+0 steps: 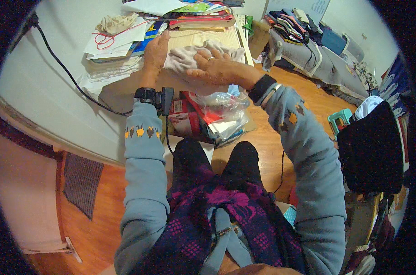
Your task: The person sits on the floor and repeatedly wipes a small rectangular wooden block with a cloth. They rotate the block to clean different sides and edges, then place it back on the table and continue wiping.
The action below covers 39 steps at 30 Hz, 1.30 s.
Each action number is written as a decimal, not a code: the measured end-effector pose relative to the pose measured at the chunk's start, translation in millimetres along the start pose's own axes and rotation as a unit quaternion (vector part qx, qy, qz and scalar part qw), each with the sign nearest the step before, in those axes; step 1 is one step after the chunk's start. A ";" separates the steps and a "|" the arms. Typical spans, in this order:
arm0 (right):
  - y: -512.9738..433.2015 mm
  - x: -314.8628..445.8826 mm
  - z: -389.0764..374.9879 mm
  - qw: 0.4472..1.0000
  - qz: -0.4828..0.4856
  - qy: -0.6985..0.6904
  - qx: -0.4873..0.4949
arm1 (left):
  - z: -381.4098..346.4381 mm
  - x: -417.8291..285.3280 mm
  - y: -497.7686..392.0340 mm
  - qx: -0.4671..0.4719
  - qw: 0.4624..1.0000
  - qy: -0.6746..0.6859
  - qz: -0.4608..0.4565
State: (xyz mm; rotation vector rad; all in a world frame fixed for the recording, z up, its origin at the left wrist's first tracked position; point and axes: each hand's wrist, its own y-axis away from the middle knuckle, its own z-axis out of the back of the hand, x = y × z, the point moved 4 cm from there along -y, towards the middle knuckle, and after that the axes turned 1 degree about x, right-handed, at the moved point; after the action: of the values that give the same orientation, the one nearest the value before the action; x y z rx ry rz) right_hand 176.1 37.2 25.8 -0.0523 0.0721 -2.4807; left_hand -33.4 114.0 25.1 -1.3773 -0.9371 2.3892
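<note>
A pale wooden board (180, 37) with visible grain lies before me at the top of the view. My left hand (155, 51) is at its left edge, thumb side up, and seems to hold that edge; its other fingers are partly hidden. Across the near part of the board spreads a crumpled, light beige cloth (180, 58). My right hand (216, 67), with a ring on one finger, presses on this cloth with the palm down. The cloth bunches up around the fingers.
Books (203, 22) are stacked beyond the board. Papers (115, 51) with a red cord (105, 42) lie left, near a black cable (63, 74). Below my hands stands a container with plastic bags (225, 103). Rightward are a clothes-laden sofa (307, 56) and a black chair back (371, 151).
</note>
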 end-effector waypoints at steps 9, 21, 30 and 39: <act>-24.0 -51.5 -6.3 0.996 -0.053 0.076 -0.012 | -1.1 6.7 -2.0 0.054 0.996 -0.058 0.047; -57.1 -124.9 -20.6 0.966 0.053 0.249 -0.036 | -5.6 0.1 5.6 0.034 0.999 -0.028 0.004; -55.4 -129.9 -15.9 0.945 0.111 0.287 -0.107 | -4.1 3.4 4.7 0.040 0.997 -0.066 0.008; -52.1 -129.6 -25.9 0.946 0.117 0.233 -0.192 | -6.7 3.1 3.7 0.034 0.998 -0.058 -0.011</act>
State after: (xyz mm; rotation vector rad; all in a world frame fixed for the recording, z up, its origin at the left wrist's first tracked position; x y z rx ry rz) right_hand 245.1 158.7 0.7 0.3598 0.7198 -2.1597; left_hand -29.0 115.4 18.3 -1.2089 -0.8849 2.4843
